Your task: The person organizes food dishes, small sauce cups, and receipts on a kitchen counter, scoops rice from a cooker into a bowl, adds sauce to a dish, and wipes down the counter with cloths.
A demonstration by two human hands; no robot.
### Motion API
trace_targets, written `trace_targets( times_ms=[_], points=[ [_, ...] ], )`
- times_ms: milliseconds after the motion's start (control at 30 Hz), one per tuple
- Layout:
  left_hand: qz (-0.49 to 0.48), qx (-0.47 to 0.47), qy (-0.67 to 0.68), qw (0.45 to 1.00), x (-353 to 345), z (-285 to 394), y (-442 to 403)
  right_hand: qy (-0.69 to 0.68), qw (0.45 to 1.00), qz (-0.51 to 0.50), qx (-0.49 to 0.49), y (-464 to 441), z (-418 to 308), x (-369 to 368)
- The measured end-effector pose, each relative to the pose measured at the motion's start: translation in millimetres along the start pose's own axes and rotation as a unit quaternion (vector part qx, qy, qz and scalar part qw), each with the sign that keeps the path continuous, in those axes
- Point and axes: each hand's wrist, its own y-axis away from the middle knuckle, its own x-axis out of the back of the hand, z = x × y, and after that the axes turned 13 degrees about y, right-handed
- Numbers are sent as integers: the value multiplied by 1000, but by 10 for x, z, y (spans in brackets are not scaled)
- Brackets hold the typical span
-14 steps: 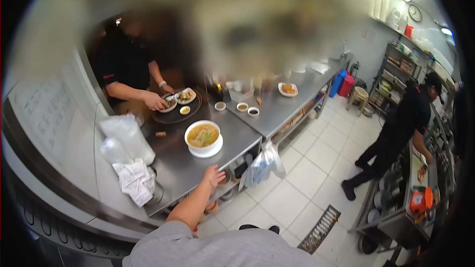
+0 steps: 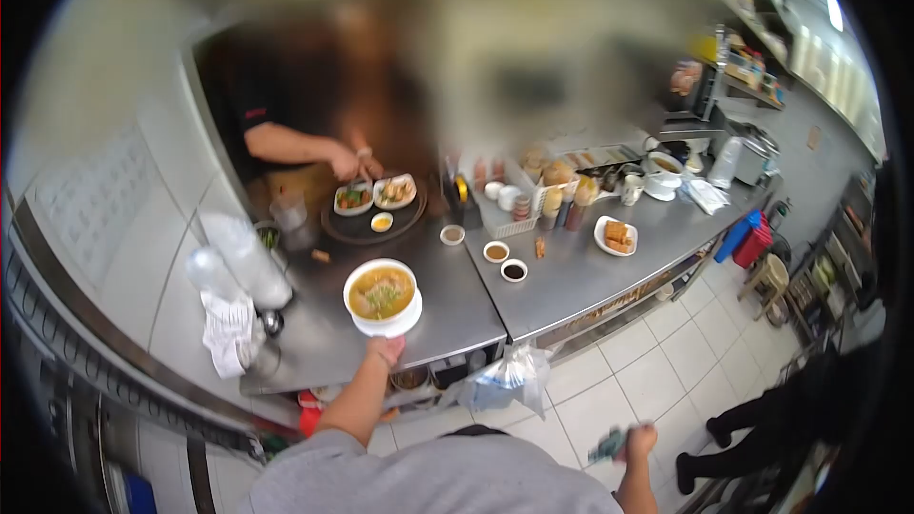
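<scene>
My left hand (image 2: 385,350) is at the near edge of a white plate (image 2: 407,324), its fingers closed at the rim and partly hidden. On that plate stands a white bowl of noodle soup (image 2: 381,293) with chopped greens on top. At the lower right, my right hand (image 2: 642,442) is closed around a crumpled, dark green and grey thing that looks like a cloth (image 2: 607,445); it is blurred. Across the counter a person's hands (image 2: 354,164) work over a dish (image 2: 353,198) on a round dark tray (image 2: 335,228).
The steel counter (image 2: 457,276) carries sauce dishes (image 2: 514,270), a plate of fried food (image 2: 616,236) and a basket with bottles (image 2: 514,227). Plastic bags and paper slips (image 2: 228,333) lie at the left. A plastic bag (image 2: 509,381) hangs from the front edge. Another person (image 2: 771,419) stands at the right.
My left hand has gone from open in front of the counter to the plate under the soup bowl. My right hand has come into view with the cloth-like thing. The view has turned.
</scene>
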Motion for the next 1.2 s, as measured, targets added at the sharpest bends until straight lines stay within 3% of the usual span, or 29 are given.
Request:
trace_targets(
  times_ms=[33,100,233,333,433,467,533,567,700,967,1100,1167,1200],
  points=[
    [-5,-26,16,1000,8,-18,-59,-56,998,-5,5,-349,-423,-77],
    [33,-26,0,999,42,2,-172,-303,945,-120,22,-774,-1300,-139],
    [84,-26,-24,996,-123,-45,-14,-354,919,-152,79,-1138,-2637,-293],
    [123,-99,-11,987,-202,-85,41,-280,931,-94,216,-1378,-3315,-640],
    [130,-132,-34,982,-223,-106,95,-101,941,-32,321,-1388,-3789,-1013],
    [152,-132,-32,979,-162,-141,178,-93,940,-52,324,-1367,-3695,-1175],
    [168,-124,-43,977,-299,-112,210,13,867,-42,496,-1437,-3660,-1652],
    [169,-130,-35,976,-361,-96,228,102,842,-15,530,-1432,-3556,-1812],
    [187,-144,-61,970,-494,-81,224,110,839,45,530,-1363,-3416,-1984],
    [198,-164,-63,964,-608,65,-78,95,855,6,510,-1440,-3356,-2024],
    [134,-176,-47,974,-498,113,-371,87,855,-15,511,-1566,-3360,-1993],
    [93,-185,34,978,-457,119,-556,72,858,-31,508,-1596,-3356,-1998],
    [111,-191,29,975,-559,150,-553,67,869,-32,490,-1589,-3380,-2002]
  ],
)
